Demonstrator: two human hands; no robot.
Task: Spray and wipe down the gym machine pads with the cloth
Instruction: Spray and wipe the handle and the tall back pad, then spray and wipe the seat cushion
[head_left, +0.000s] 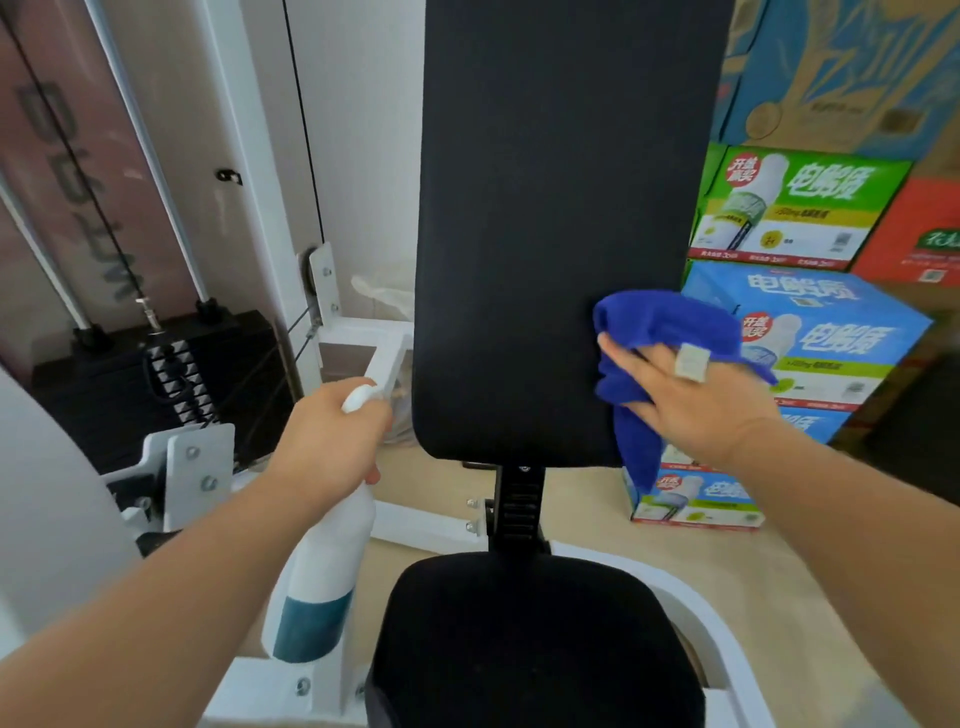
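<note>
A tall black back pad (545, 218) stands upright in the middle, with a round black seat pad (530, 644) below it. My right hand (696, 400) presses a blue cloth (654, 332) flat against the lower right edge of the back pad, fingers spread; part of the cloth hangs down beside the pad. My left hand (332, 441) grips the neck of a white spray bottle (322, 577) with a teal band, held just left of the back pad, nozzle toward the pad.
The white machine frame (415, 525) runs under the pads. A black weight stack (156, 374) with cables sits at the left. Stacked drink cartons (810, 332) stand close on the right, on a tan floor (753, 582).
</note>
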